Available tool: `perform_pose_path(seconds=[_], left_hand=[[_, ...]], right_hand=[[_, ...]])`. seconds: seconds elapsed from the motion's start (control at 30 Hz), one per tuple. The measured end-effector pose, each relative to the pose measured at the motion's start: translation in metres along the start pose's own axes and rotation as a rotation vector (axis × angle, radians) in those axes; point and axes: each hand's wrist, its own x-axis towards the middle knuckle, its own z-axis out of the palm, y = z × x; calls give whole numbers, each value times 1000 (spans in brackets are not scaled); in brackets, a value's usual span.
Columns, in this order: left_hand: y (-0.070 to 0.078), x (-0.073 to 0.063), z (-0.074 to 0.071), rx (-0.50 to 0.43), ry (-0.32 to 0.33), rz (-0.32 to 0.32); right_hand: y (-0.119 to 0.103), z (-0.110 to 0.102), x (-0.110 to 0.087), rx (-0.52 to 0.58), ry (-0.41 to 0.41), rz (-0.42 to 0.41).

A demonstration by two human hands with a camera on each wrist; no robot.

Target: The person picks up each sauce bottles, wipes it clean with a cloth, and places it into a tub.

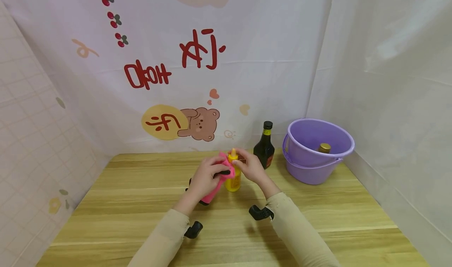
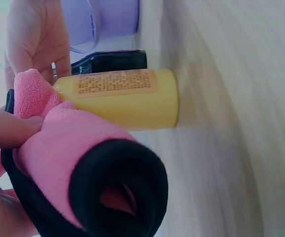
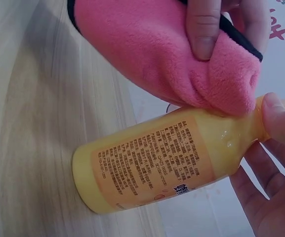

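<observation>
Left grip (image 1: 207, 176) pinches the cloth (image 3: 147, 54) against the yellow bottle (image 3: 152, 163); right grip (image 1: 251, 167) pinches its neck (image 3: 257, 126), I judge to steady it.

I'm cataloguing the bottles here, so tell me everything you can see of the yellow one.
The yellow bottle looks like glossy plastic: round body, sloping shoulder, narrow neck, tapered tip on top. An orange label with small dark print covers part of its side. It stands roughly upright on the wood-grained table, left of the dark bottle. The right hand grips its neck; the pink cloth appears to touch its shoulder.
</observation>
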Motion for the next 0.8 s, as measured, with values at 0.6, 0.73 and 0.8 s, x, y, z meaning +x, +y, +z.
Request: perform_pose_path(seconds=[0.6, 0.73, 0.8], left_hand=[[5, -17, 2, 14, -49, -41], [4, -20, 4, 15, -53, -47], [3, -22, 4, 16, -53, -54]], right_hand=[[3, 3, 0, -5, 21, -19], [3, 3, -1, 3, 26, -17], [2, 3, -1, 7, 26, -12]])
